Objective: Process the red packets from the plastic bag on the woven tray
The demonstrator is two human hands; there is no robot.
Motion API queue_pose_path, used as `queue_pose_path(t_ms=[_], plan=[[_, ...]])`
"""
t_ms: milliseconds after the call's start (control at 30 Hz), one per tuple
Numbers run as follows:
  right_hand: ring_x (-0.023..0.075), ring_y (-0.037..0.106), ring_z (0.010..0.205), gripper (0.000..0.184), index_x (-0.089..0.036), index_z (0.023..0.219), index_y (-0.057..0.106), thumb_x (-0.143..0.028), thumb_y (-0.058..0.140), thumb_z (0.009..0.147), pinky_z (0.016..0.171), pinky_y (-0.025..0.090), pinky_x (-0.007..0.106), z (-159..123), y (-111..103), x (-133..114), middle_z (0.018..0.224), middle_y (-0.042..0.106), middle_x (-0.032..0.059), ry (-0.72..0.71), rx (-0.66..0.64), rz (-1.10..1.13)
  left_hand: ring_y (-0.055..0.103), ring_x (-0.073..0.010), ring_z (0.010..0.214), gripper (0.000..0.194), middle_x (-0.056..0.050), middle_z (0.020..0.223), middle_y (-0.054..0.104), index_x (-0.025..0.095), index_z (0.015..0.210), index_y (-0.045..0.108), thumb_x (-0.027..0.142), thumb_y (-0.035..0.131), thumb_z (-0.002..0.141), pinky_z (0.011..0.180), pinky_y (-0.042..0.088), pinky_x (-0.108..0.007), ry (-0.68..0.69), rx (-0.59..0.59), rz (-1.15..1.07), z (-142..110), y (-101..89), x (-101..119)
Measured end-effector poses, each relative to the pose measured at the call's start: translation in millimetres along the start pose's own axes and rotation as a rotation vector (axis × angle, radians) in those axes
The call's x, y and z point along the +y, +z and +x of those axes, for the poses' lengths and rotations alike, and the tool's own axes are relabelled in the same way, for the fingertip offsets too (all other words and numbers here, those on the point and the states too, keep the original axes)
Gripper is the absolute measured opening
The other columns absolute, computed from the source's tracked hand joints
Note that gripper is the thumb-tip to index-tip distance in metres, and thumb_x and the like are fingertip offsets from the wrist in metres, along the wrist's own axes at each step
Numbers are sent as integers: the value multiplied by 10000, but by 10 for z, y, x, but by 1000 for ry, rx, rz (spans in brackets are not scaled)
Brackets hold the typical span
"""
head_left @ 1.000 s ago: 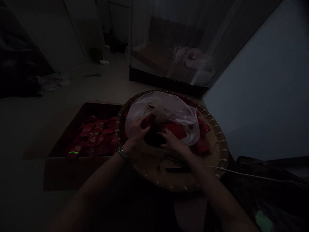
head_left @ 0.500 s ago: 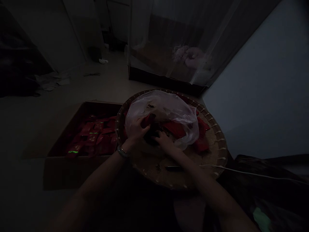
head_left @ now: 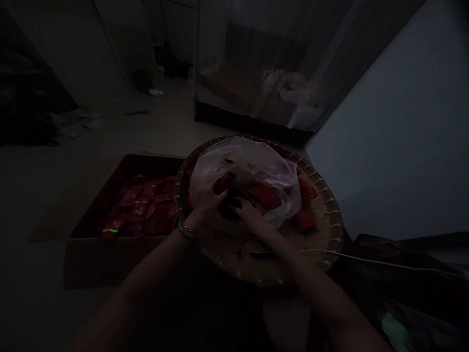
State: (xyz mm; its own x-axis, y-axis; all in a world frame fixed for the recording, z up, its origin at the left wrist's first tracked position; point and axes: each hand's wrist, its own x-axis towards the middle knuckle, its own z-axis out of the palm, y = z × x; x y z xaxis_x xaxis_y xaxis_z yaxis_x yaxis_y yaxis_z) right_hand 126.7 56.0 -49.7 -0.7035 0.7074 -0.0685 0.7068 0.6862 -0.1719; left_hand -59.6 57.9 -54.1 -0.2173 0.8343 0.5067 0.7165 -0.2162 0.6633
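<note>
In the dim light, my left hand [head_left: 208,198] is closed around a small red packet [head_left: 224,183], whose upper end looks dark. It is inside the mouth of a clear plastic bag [head_left: 245,156] with dark contents. Close beside it, my right hand [head_left: 251,215] reaches into the same bag, fingers curled at the dark contents; what they grip, if anything, is too dark to name. Another red packet [head_left: 266,194] lies in the bag by my right hand. Under everything is a round woven tray [head_left: 322,210] with a bound rim.
Left of the tray, a cardboard box [head_left: 98,261] holds several red packets [head_left: 139,210]. More red packets [head_left: 306,217] lie at the tray's right. A dark slim object [head_left: 263,254] and a white cord [head_left: 366,260] are near its front. A wall [head_left: 395,146] rises on the right.
The view has shifted very slightly. Both hands stay in nearly the same place in the bag, and the red packet remains in my left hand.
</note>
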Motion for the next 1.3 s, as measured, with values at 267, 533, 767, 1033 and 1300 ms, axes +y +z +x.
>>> queue_pose_path(t_ms=[267,533,767,1033,1300], plan=[[222,547,1019,321,-174,1038,654,-80,608,735,889,449,362,39,-95,37,1130,568,118,3,23,175,589,-229,959,405,-71,1011,649,195,1103,598,313,665,721,862,469,-363,18,6,-4,4,7,-19],[166,621,780,239,-196,902,656,-157,590,675,767,508,332,74,-59,261,893,659,16,267,214,825,583,-236,965,418,-71,1016,644,205,1106,594,320,672,712,853,468,-373,21,1,-9,6,9,-28],[130,603,683,185,-193,798,578,-123,577,627,580,524,237,96,-69,322,782,629,-8,611,241,1811,594,-229,957,409,-71,1023,653,200,1097,600,306,675,710,851,476,-367,35,7,-16,6,22,-42],[210,621,860,261,-176,817,595,-391,451,781,762,548,341,101,-153,377,824,649,87,549,239,1970,610,-218,930,405,-68,1015,658,196,1085,605,285,687,698,835,493,-359,69,-57,-25,2,-4,10],[242,561,1086,206,-187,837,582,-248,489,664,1007,429,462,2,-369,347,924,658,88,350,315,1948,598,-228,960,470,-77,1045,647,192,1125,582,257,701,674,849,484,-390,141,-172,-96,-17,46,-57]])
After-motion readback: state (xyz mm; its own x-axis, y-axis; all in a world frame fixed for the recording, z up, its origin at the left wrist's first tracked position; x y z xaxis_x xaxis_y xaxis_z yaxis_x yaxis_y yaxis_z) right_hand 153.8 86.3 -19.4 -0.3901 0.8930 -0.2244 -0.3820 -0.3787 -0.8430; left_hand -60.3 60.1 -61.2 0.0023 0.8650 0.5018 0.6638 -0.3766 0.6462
